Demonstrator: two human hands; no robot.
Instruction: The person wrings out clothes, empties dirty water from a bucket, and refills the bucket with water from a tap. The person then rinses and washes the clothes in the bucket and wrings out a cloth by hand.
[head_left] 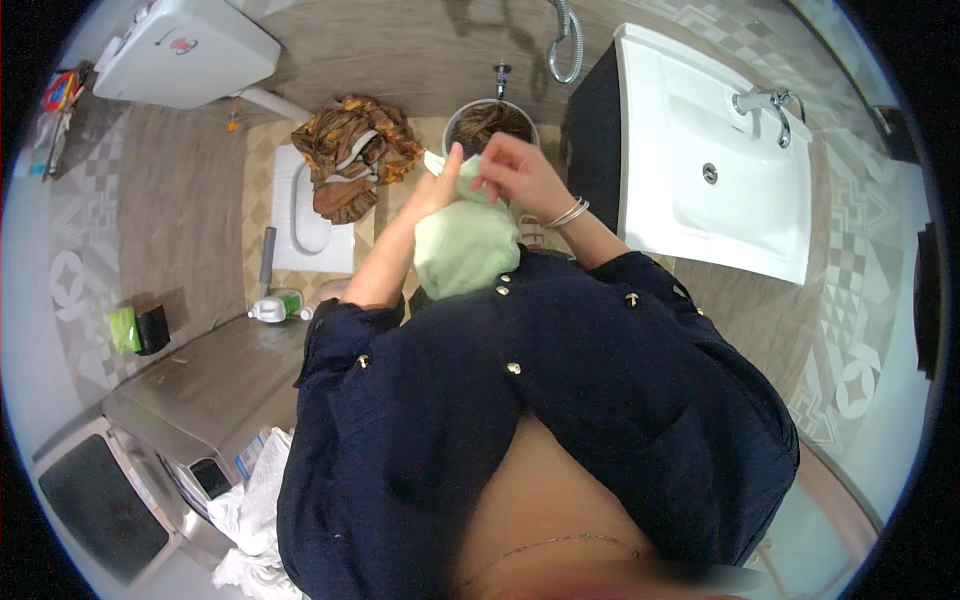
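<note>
A pale green cloth (466, 246) hangs in front of my chest, gathered at its top. My left hand (432, 192) grips its upper left part, thumb pointing up. On the other side, my right hand (522, 176) pinches the top edge with bent fingers; bangles circle that wrist. Just beyond both hands stands a round bucket (448, 133) with dark brown wet-looking cloth (490, 124) inside. To the left of it, a crumpled brown and orange garment (362, 150) with grey bands lies over the far end of a white squat toilet (340, 245).
A white washbasin (665, 215) with a chrome tap is at the right. A white cistern (190, 60) hangs at the far left. Bottles (277, 306) stand near the squat toilet. At the lower left are a washing machine (105, 505) and white cloth (250, 520). A wall tap (502, 72) sits behind the bucket.
</note>
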